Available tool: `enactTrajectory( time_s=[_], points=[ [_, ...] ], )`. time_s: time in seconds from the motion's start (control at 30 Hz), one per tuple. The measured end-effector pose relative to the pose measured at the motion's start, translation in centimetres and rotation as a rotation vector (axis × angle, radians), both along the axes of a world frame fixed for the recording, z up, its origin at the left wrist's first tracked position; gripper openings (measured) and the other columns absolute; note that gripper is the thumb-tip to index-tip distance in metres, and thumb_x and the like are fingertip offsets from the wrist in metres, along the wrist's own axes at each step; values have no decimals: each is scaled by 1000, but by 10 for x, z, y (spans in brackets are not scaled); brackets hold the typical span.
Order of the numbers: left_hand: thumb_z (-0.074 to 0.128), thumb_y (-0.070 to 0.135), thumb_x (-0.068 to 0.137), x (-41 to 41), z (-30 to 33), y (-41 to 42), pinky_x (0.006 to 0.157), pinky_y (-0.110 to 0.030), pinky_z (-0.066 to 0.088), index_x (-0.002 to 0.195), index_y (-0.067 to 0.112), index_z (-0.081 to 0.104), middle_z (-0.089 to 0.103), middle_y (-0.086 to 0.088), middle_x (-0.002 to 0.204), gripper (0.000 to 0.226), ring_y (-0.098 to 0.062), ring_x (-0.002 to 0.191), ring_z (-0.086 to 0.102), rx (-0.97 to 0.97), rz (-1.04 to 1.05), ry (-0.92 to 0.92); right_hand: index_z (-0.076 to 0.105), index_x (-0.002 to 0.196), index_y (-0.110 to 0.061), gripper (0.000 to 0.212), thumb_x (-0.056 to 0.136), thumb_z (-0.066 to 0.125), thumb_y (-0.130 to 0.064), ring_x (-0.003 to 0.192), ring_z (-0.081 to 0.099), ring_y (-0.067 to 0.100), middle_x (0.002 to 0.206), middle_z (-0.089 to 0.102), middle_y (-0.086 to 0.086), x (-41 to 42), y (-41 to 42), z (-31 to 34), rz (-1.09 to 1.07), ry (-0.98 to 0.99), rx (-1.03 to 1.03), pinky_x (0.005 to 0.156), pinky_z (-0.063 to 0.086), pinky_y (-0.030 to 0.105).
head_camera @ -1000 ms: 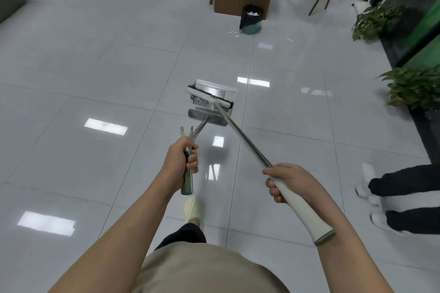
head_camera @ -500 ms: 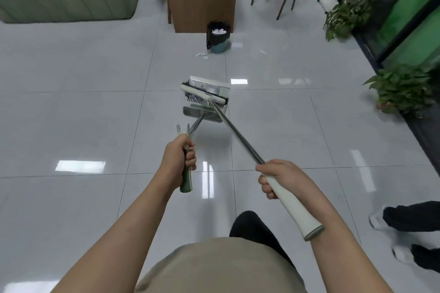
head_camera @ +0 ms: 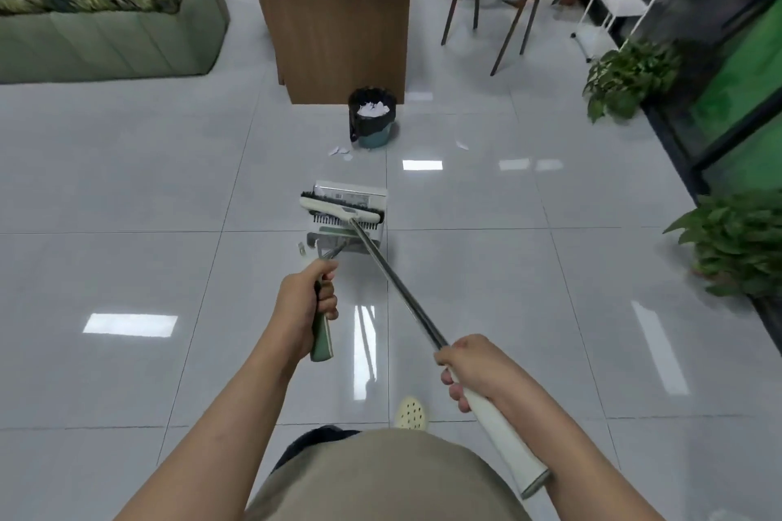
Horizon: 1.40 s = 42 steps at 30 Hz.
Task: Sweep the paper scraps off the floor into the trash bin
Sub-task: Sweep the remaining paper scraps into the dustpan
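Two hands grip tools short of the bin: left hand wraps the dustpan handle, right hand the broom handle, scraps lying just beside the bin.

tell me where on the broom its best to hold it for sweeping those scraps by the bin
Grip the broom at its white padded end, where the right hand holds it now, coming from above. The shaft slopes down and away to the head at the dustpan, so a grip at the near end gives reach toward the paper scraps, probably without stooping.
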<state>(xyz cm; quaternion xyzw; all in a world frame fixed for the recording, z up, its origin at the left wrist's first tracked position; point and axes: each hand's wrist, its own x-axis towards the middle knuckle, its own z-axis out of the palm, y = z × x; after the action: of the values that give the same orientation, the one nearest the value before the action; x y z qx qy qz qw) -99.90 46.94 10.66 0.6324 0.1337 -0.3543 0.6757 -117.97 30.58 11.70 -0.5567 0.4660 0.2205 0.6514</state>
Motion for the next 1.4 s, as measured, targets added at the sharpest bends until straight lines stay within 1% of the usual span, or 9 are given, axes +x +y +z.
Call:
enactTrajectory(
  time_s=[0.13, 0.33, 0.5, 0.67, 0.87, 1.1, 1.17, 1.27, 1.4],
  points=[
    [62, 16, 94, 61, 1, -63, 40, -23, 24, 79, 18, 43, 21, 7, 54, 25, -11, 42, 19, 31, 11, -20, 43, 76, -9, 26, 91, 63, -16, 39, 41, 15, 59, 48, 8, 68, -70, 2, 91, -55, -88, 41, 36, 21],
    [63, 11, 94, 178, -6, -157, 44, -24, 24, 79, 18, 42, 25, 6, 53, 27, -13, 43, 21, 114, 23, -106, 45, 84, -7, 15, 92, 57, -6, 41, 36, 12, 59, 45, 4, 177, -188, 2, 35, -92, -1, 41, 30, 20],
    [64, 6, 93, 300, -5, -241, 50, -27, 24, 71, 20, 38, 28, 4, 53, 36, -15, 45, 23, 183, 50, -193, 42, 77, -11, 22, 94, 56, -7, 42, 32, 11, 55, 42, -1, 276, -289, 10, 25, -125, 49, 39, 27, 19],
    [57, -5, 92, 410, 15, -323, 44, -23, 27, 79, 14, 46, 34, -2, 58, 25, -17, 49, 28, 290, 13, -301, 42, 82, -11, 19, 94, 56, -7, 43, 30, 11, 59, 41, 0, 358, -380, 18, -30, -143, 115, 38, 25, 18],
    [50, -4, 89, 508, 30, -435, 47, -24, 33, 90, 20, 63, 47, 0, 60, 27, -20, 52, 39, 542, -161, -471, 43, 83, -11, 18, 92, 59, -8, 45, 32, 11, 59, 42, 0, 465, -488, 3, -32, -146, 143, 39, 27, 19],
    [54, 4, 93, 567, 24, -564, 51, -24, 38, 112, 20, 61, 60, 5, 73, 26, -12, 60, 53, 850, -422, -697, 45, 77, -11, 20, 92, 55, -3, 41, 33, 9, 57, 42, 1, 559, -637, -17, 79, -84, 171, 38, 26, 18],
    [49, 7, 92, 578, 22, -599, 62, -30, 50, 128, 15, 58, 69, -7, 92, 38, -26, 74, 62, 985, -542, -706, 44, 76, -11, 22, 92, 54, -2, 40, 33, 9, 56, 42, 1, 577, -677, -18, 112, -57, 192, 37, 25, 17],
    [42, 8, 90, 586, 20, -647, 78, -43, 58, 143, 19, 48, 65, -15, 110, 54, -34, 88, 63, 1201, -751, -670, 43, 76, -12, 22, 91, 52, 1, 41, 34, 9, 56, 44, 1, 598, -726, -26, 165, -27, 217, 38, 26, 18],
    [45, 12, 94, 586, 12, -693, 68, -37, 49, 129, 17, 53, 54, -4, 87, 36, -31, 79, 58, 1341, -910, -682, 44, 71, -12, 25, 90, 52, 2, 40, 34, 9, 55, 44, 2, 621, -775, -39, 190, 10, 253, 37, 26, 17]
  ],
)
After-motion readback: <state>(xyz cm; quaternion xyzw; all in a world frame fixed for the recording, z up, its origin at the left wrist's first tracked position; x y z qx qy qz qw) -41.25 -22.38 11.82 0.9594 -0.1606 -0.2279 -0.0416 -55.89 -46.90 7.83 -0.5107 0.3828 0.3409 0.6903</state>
